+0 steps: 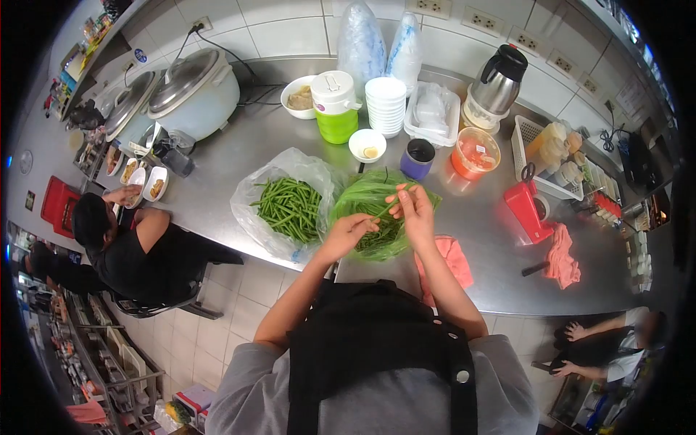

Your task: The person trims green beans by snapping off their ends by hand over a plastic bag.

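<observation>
Both hands are over a green plastic bag [346, 204] with long green beans [378, 238] inside. A thin green bean [387, 209] stretches between my fingertips. My left hand [349, 235] pinches its lower end, while my right hand [415, 217] has thumb and fingers closed on the upper end. To the left, a clear plastic bag [250, 183] lies wide open, holding a pile of short cut green bean pieces [288, 209]. A pink cloth [451, 262] is beside my right wrist, at the counter's front edge.
Behind the bags stand a small white bowl [367, 142], a purple cup [417, 159], a green-and-white jug [336, 109] and an orange-filled tub [475, 154]. A red container [525, 210] is at right. At left, a seated person [145, 246] works near large cookers [192, 94]; another person [602, 351] is at lower right.
</observation>
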Demonstrator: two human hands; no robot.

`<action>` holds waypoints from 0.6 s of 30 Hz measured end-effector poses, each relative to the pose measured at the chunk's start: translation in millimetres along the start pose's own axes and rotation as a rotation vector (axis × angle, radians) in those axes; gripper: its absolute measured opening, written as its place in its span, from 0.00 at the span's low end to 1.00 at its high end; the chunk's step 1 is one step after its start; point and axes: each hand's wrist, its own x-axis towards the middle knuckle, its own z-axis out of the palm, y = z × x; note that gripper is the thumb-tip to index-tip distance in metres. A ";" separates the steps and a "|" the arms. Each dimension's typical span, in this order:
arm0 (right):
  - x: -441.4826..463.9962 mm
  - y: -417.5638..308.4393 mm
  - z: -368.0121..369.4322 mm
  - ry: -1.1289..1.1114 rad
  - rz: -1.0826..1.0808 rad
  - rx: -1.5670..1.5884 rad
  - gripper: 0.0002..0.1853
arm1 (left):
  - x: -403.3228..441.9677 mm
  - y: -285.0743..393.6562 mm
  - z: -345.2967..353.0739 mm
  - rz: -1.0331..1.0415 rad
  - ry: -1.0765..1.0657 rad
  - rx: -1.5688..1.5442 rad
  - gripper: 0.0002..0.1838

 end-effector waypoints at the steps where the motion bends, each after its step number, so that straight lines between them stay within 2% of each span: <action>1: 0.2 -0.2 -0.2 0.017 -0.018 -0.017 0.09 | 0.2 0.9 0.9 0.000 0.001 -0.001 0.15; 4: -2.4 -6.1 1.3 -0.024 -0.006 -0.042 0.09 | -1.3 0.4 1.6 -0.034 0.004 0.060 0.13; 8: -18.3 -15.1 13.0 -0.094 0.024 -0.202 0.09 | -5.3 -2.2 1.9 0.058 0.048 0.450 0.11; 9: -26.4 -20.2 20.0 -0.135 -0.144 -0.354 0.09 | -5.6 -1.7 2.7 0.098 0.044 0.610 0.11; 10: -32.9 -26.7 27.0 -0.173 -0.311 -0.504 0.10 | -6.5 -4.6 2.8 0.098 0.044 0.612 0.11; 11: -36.4 -36.1 32.7 -0.180 -0.416 -0.529 0.11 | -7.0 -9.6 3.4 0.193 0.121 0.733 0.11; 12: -38.1 -44.4 39.3 -0.182 -0.417 -0.529 0.11 | -7.4 -16.8 3.8 0.288 0.199 0.853 0.11; 13: -39.3 -52.1 46.7 -0.167 -0.584 -0.542 0.13 | -6.6 -30.5 2.9 0.291 0.197 0.856 0.11; 14: -40.5 -58.7 54.1 -0.149 -0.749 -0.554 0.14 | -5.4 -44.6 2.5 0.401 0.285 0.841 0.11; 15: -42.8 -65.2 62.0 -0.145 -0.746 -0.554 0.14 | -7.0 -56.2 3.1 0.506 0.372 0.822 0.11; 17: -45.8 -73.4 80.6 -0.482 -0.874 -0.438 0.18 | -15.3 -65.5 3.5 0.438 0.323 0.886 0.11; 18: -40.7 -68.6 92.9 -0.479 -0.877 -0.437 0.18 | -17.8 -68.1 2.1 0.376 0.280 0.949 0.11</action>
